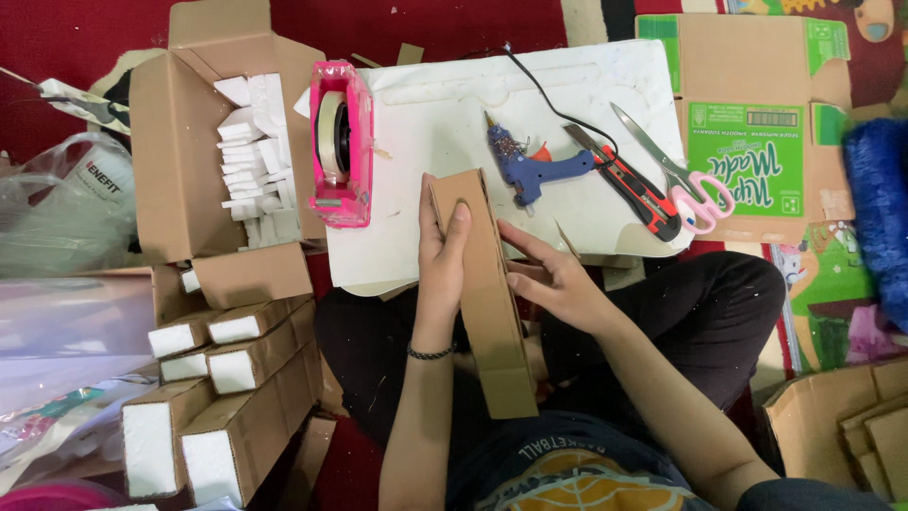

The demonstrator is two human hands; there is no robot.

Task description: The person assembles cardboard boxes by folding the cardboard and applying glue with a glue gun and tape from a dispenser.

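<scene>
While both hands press it, cardboard sleeve [490,303] lies between.

Long cardboard sleeve [487,303], held over the lap between 2 hands.
Left hand [441,248] is laid along its left edge, right hand [553,279] pressed to its right side; blue glue gun [532,170], red cutter [629,185], pink-handled scissors [676,170] and pink tape dispenser [340,142] are laid on a white foam board [435,104].
</scene>
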